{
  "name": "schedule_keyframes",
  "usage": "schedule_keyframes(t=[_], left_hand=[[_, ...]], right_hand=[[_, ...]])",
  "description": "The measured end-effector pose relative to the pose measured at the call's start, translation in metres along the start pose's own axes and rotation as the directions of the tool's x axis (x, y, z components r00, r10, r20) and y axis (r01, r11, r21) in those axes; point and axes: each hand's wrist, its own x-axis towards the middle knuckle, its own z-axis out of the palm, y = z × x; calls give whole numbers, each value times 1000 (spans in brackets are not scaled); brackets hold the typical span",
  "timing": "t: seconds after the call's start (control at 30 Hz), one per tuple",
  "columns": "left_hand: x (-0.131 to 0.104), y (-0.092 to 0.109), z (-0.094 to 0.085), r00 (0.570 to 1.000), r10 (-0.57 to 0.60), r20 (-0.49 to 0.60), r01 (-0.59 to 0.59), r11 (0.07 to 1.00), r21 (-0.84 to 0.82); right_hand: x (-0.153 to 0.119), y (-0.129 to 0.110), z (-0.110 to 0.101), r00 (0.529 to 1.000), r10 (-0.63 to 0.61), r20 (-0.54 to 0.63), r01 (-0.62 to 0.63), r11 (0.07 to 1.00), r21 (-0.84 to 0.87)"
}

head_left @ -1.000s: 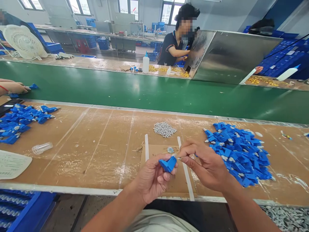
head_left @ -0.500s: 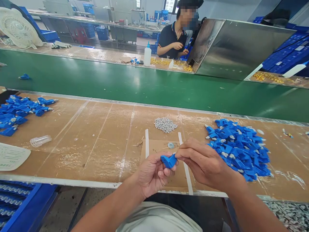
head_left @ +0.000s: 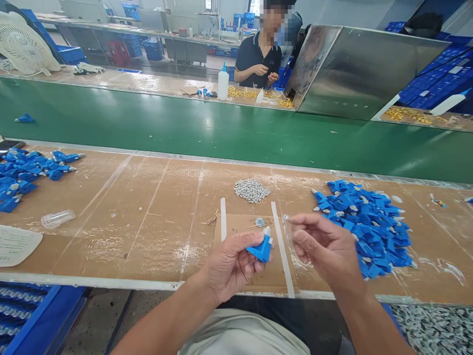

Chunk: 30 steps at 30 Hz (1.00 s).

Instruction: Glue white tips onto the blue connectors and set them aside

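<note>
A blue plastic part [head_left: 261, 250] with a white tip pointing up is gripped between the thumb and fingers of my left hand [head_left: 234, 261], low in the middle of the head view. Just right of it, my right hand [head_left: 325, 246] is off the part, its fingers curled and apart with nothing visible between them. Behind my hands lies a small pile of grey pieces [head_left: 252, 191]. A small clear dish [head_left: 260, 222] with a thin stick rests on the cardboard mat [head_left: 240, 222]. Many blue parts [head_left: 365, 222] are heaped right of my right hand.
More blue parts [head_left: 25, 170] and a clear plastic cup [head_left: 58, 219] lie at the left. Beyond the table runs a green belt [head_left: 185, 130] with one blue part [head_left: 24, 118] on it. Across it, a person [head_left: 258, 59] works beside a white bottle [head_left: 223, 84].
My right hand has let go of the blue part's tip and moved right, its fingers parting. In my left hand the part has turned, and its white tip now shows.
</note>
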Motion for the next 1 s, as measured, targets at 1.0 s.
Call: schedule_keyframes(t=[1.0], left_hand=[[4, 158, -112, 571, 818, -70, 344, -160, 925]], right_hand=[[49, 29, -110, 949, -38, -314, -251, 512, -822]])
